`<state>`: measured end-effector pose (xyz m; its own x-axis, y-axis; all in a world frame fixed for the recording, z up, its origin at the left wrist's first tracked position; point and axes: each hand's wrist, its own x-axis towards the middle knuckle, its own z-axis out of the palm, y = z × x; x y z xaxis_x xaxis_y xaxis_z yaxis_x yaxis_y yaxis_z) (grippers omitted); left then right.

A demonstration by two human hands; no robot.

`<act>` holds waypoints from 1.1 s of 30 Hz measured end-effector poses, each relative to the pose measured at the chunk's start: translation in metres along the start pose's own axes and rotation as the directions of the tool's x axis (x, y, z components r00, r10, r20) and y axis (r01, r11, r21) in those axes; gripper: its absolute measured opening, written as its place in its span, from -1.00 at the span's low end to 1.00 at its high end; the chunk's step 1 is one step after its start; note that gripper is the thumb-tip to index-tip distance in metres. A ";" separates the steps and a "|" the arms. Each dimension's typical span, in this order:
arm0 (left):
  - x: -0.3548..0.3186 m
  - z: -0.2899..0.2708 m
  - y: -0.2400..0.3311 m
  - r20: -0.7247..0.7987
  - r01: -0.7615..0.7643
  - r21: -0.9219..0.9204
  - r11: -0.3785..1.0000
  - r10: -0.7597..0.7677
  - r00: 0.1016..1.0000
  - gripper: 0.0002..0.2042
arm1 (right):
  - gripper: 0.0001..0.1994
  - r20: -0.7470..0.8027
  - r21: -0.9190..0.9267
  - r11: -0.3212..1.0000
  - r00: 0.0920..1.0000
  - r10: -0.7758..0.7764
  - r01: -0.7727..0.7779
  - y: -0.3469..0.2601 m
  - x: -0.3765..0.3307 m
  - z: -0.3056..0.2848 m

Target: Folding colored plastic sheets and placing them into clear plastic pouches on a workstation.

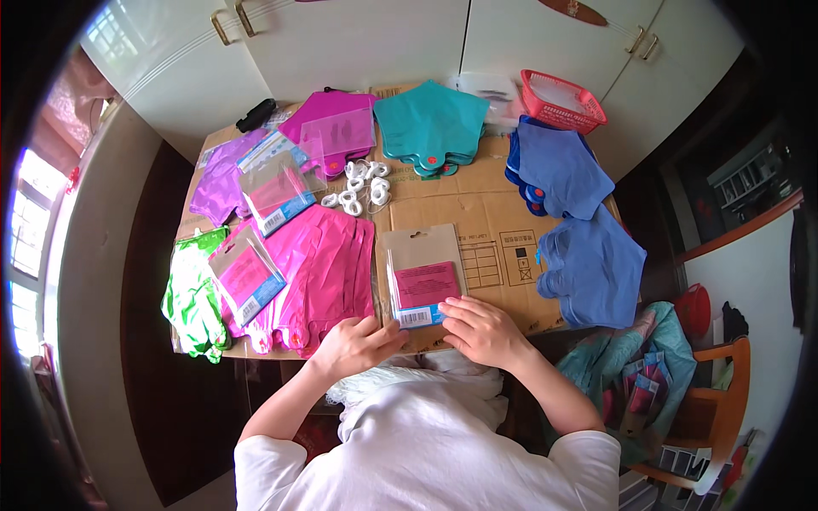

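A clear plastic packet [461, 255] lies on the cardboard in front of me. Inside it is a folded pink piece [426, 284], with a blue strip and a barcode along the lower edge. My left hand [360, 345] is at the packet's lower left corner, its fingers curled and closed on the edge. On the lower right corner rest the slightly spread fingers of my right hand [484, 332], bent a little. Left of the packet, shiny pink foil balloons [328, 264] lie in a fanned stack. Two similar filled packets [247, 277] sit on top of them.
Purple [223, 180], magenta [319, 119], teal [430, 123], blue [567, 166] and green [194, 285] foil balloons surround the cardboard [503, 209]. White ribbon coils [358, 186] lie mid-table. A red basket [562, 102] stands at back right. A chair [720, 400] holds a bag of packets.
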<state>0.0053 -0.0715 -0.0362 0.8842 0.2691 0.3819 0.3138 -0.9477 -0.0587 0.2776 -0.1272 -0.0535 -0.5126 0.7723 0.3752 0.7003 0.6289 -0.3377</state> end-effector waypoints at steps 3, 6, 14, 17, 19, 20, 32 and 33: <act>-0.004 0.007 0.003 -0.034 -0.008 -0.020 1.000 0.008 0.999 -0.77 | -0.63 0.002 0.008 1.000 1.000 0.015 -0.015 -0.004 -0.001 -0.005; -0.003 0.009 0.005 -0.060 0.079 -0.096 0.992 -0.085 0.995 -0.87 | -0.57 -0.004 0.021 0.999 1.000 0.026 -0.026 -0.005 -0.004 -0.003; 0.008 0.018 0.013 -0.077 0.369 -0.432 0.823 -0.441 0.894 -0.91 | -0.75 -0.191 -0.014 1.000 0.981 0.020 -0.023 0.002 0.005 0.011; 0.010 0.020 0.014 -0.040 0.453 -0.450 0.770 -0.524 0.851 -0.92 | -0.83 -0.274 0.031 0.997 0.959 0.074 -0.068 0.000 0.013 0.012; 0.012 0.019 0.015 0.007 0.524 -0.472 0.709 -0.592 0.806 -0.93 | -0.84 -0.255 0.039 0.995 0.962 0.099 -0.092 0.000 0.015 0.014; 0.014 0.017 0.015 0.031 0.558 -0.482 0.675 -0.624 0.781 -0.93 | -0.85 -0.246 0.042 0.994 0.963 0.111 -0.104 0.000 0.015 0.015; 0.027 0.025 0.011 0.275 0.805 -0.365 0.467 -0.772 0.573 -0.75 | -0.39 -0.176 0.084 0.967 0.951 0.253 -0.241 0.003 0.017 0.023; 0.028 0.023 0.011 0.280 0.820 -0.344 0.458 -0.783 0.555 -0.72 | -0.32 -0.199 0.046 0.956 0.935 0.293 -0.290 0.001 0.018 0.020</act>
<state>0.0419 -0.0701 -0.0477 0.3424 0.9396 -0.0006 0.7495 -0.2727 0.6032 0.2592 -0.1106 -0.0640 -0.1749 0.8887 0.4238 0.7954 0.3812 -0.4712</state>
